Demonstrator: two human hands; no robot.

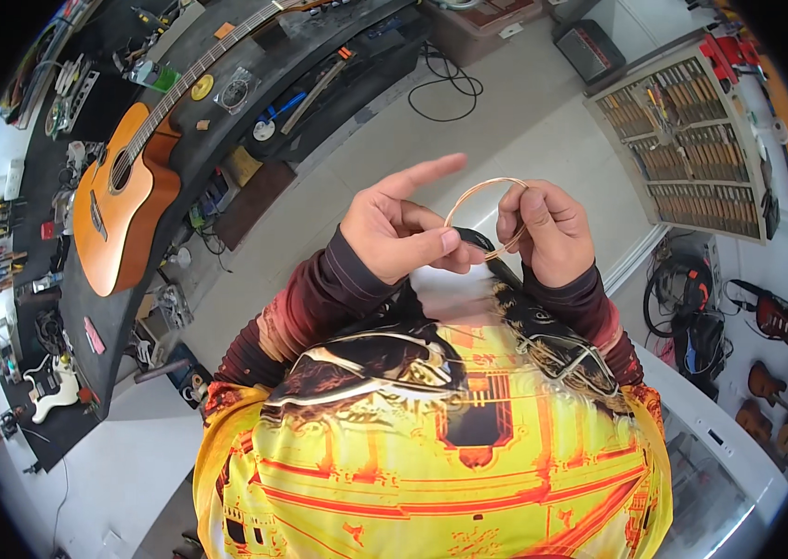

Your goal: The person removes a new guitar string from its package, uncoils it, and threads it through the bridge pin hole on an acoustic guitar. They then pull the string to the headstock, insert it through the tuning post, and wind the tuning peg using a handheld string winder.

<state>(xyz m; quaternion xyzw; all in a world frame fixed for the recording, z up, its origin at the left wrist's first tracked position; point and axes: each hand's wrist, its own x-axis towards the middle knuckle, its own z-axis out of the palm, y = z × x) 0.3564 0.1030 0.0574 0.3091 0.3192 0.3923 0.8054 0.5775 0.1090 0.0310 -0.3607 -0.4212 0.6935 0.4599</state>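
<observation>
Much bare floor [524,121] lies open beyond the hands, with the guitar [123,186] on the long dark surface [226,121] at far left. Both hands pinch a coiled copper-coloured string [487,210] at chest height: left hand [403,233] with forefinger out, right hand [543,233] closed on the loop. Coiling looks nearly complete.

Bright, even daylight fills the scene, and the pale floor [524,121] looks slightly washed out. Shadows are soft and faint. Focus is sharp in the centre, softer toward the rim. The fisheye bends the dark table [226,121] strongly, and black vignetting rings the picture.
</observation>
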